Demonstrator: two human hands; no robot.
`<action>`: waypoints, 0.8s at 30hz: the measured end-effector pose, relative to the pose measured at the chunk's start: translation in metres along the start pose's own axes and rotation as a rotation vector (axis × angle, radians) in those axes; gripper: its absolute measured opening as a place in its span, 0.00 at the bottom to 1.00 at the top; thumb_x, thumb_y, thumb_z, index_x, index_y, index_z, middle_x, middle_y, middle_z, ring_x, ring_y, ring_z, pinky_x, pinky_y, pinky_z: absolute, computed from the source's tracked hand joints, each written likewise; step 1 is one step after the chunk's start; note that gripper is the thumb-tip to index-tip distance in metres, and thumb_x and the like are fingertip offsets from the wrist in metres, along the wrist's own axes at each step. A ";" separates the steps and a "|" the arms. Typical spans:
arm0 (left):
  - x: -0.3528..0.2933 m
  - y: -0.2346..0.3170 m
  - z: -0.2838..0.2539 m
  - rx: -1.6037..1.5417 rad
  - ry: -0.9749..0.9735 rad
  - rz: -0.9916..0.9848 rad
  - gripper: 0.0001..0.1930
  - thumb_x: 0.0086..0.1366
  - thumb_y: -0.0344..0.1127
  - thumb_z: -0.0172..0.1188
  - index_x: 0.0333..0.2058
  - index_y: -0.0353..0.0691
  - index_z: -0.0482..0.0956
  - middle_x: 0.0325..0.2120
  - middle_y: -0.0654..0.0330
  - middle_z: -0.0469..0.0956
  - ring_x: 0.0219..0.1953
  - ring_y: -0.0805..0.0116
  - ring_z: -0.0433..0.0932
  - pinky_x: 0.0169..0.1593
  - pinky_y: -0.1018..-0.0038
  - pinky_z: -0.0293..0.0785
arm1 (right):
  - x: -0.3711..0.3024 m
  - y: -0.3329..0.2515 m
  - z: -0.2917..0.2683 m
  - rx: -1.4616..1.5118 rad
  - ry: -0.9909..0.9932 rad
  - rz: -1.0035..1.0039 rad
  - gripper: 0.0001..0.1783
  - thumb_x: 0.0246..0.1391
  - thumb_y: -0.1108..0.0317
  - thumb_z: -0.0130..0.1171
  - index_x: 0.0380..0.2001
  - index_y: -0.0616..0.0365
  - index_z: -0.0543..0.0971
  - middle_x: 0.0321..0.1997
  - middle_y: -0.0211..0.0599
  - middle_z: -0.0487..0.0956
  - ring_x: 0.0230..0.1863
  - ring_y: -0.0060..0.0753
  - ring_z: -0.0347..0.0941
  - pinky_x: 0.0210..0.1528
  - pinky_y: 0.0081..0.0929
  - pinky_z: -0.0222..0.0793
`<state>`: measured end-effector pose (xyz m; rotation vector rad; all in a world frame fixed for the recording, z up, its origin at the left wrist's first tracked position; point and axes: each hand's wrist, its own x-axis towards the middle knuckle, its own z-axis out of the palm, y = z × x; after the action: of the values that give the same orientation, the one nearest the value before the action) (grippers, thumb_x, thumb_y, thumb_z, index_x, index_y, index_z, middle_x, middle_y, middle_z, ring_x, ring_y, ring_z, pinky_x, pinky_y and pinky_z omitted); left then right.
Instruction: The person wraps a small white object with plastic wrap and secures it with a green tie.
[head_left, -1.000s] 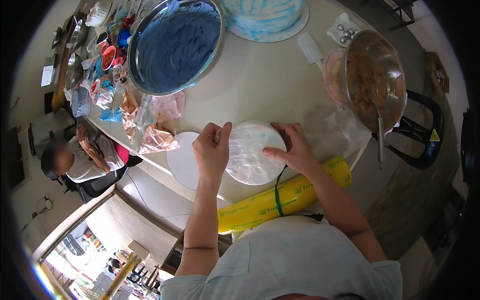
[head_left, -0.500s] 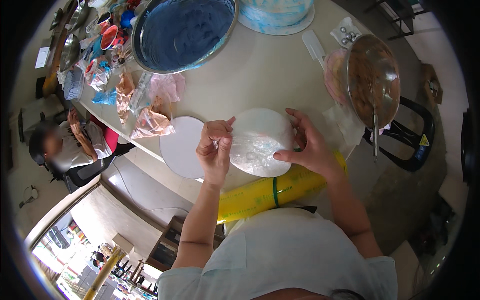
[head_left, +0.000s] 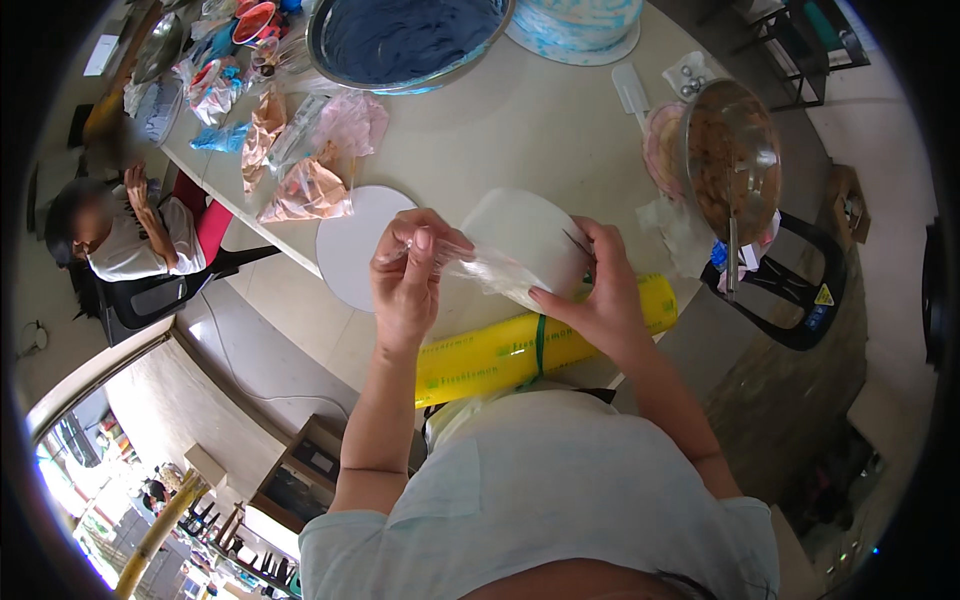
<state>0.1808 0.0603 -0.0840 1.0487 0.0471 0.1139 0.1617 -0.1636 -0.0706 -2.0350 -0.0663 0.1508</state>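
Observation:
A thick white round block (head_left: pixel 530 232), cake-shaped, is tilted up off the table in front of me. My right hand (head_left: pixel 606 290) grips its right side, with the thumb at the near edge and the fingers round the far side. My left hand (head_left: pixel 410 275) pinches a strip of clear plastic film (head_left: pixel 485 268) between thumb and fingers. The film stretches from there to the near face of the block. Just below lies a long yellow roll (head_left: pixel 490 358) with a green band around it, close against my body.
A flat white round board (head_left: pixel 350 240) lies left of my left hand. Beyond are piping bags (head_left: pixel 310 188) and a steel bowl of dark blue cream (head_left: pixel 410 45). At right stand a bowl with a whisk (head_left: pixel 730 150) and a white spatula (head_left: pixel 630 90). A seated person (head_left: pixel 135 225) is at left.
The white block has been tilted from lying face-up. My left hand has drawn the film leftward and away from its face, so the strip now stands out. The view has shifted slightly.

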 end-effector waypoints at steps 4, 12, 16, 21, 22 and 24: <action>-0.010 0.014 0.007 -0.026 0.129 -0.246 0.12 0.77 0.39 0.50 0.38 0.36 0.71 0.36 0.56 0.76 0.32 0.68 0.80 0.32 0.75 0.76 | -0.006 -0.006 0.011 -0.160 0.046 -0.072 0.45 0.36 0.63 0.78 0.58 0.58 0.66 0.49 0.45 0.71 0.48 0.49 0.74 0.47 0.39 0.75; -0.019 0.041 -0.015 0.274 0.089 -0.641 0.11 0.73 0.40 0.57 0.36 0.38 0.74 0.28 0.62 0.78 0.23 0.77 0.72 0.24 0.81 0.63 | -0.020 -0.027 0.030 -0.375 0.029 -0.209 0.45 0.34 0.64 0.78 0.57 0.59 0.67 0.46 0.44 0.71 0.46 0.49 0.74 0.43 0.38 0.75; -0.035 0.052 -0.013 0.709 -0.128 -0.569 0.10 0.64 0.38 0.68 0.34 0.36 0.82 0.23 0.68 0.77 0.22 0.83 0.66 0.25 0.83 0.59 | -0.023 -0.028 0.034 -0.458 0.023 -0.233 0.47 0.32 0.64 0.79 0.57 0.61 0.67 0.46 0.43 0.70 0.46 0.48 0.73 0.43 0.38 0.75; -0.040 0.062 -0.004 0.942 -0.209 -0.489 0.09 0.58 0.35 0.73 0.33 0.37 0.88 0.21 0.71 0.77 0.23 0.85 0.63 0.26 0.83 0.58 | -0.028 -0.031 0.037 -0.493 -0.004 -0.242 0.48 0.33 0.63 0.79 0.59 0.61 0.65 0.47 0.44 0.70 0.47 0.47 0.73 0.44 0.38 0.75; -0.041 0.062 -0.004 0.961 -0.208 -0.477 0.08 0.57 0.34 0.73 0.32 0.38 0.88 0.20 0.72 0.76 0.23 0.85 0.63 0.25 0.83 0.57 | -0.029 -0.031 0.038 -0.509 -0.012 -0.250 0.48 0.33 0.63 0.78 0.59 0.61 0.65 0.47 0.44 0.70 0.47 0.47 0.73 0.44 0.38 0.75; -0.043 0.061 -0.004 0.983 -0.206 -0.463 0.07 0.56 0.34 0.73 0.32 0.38 0.89 0.19 0.73 0.76 0.23 0.85 0.62 0.25 0.82 0.57 | -0.030 -0.032 0.039 -0.519 -0.007 -0.260 0.48 0.34 0.63 0.78 0.59 0.61 0.65 0.47 0.44 0.70 0.47 0.47 0.73 0.45 0.38 0.75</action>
<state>0.1332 0.0886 -0.0331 1.9926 0.1678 -0.4881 0.1273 -0.1183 -0.0571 -2.5168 -0.4089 -0.0290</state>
